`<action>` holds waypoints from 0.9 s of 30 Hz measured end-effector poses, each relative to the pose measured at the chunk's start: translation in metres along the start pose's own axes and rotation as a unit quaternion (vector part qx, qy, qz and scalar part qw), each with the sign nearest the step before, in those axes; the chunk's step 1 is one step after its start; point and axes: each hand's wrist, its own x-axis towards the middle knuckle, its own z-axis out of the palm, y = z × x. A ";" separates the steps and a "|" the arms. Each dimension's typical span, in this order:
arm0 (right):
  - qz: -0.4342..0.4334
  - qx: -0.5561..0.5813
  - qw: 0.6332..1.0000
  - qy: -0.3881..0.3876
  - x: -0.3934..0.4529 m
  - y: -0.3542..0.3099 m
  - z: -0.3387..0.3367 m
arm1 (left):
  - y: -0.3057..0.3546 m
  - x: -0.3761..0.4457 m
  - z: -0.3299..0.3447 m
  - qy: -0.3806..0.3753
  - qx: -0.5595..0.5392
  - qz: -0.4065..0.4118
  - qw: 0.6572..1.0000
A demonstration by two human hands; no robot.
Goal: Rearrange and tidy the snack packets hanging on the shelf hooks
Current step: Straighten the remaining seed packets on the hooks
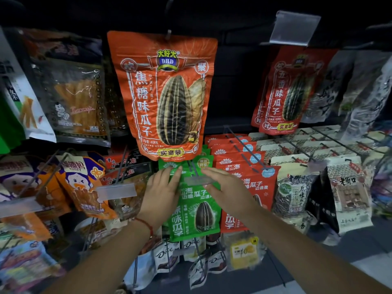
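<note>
From the head view, we see our left hand (pixel 162 188) and right hand (pixel 226 190) with fingers straight, resting flat on both sides of the front green seed packet (pixel 196 217), which hangs on its hook (pixel 194 168). We judge the tidying is underway; the tilted packets on the left (pixel 84 187) remain to do.

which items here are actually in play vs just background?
In play: green seed packets, their hook, left hand, right hand.
Background: big orange seed bag, red packets, chocolate packs, clear price tag holder.
</note>
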 end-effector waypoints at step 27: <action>0.207 -0.089 0.974 -0.035 -0.127 0.078 -0.123 | 0.168 0.001 -0.069 -0.112 -0.013 0.169 0.979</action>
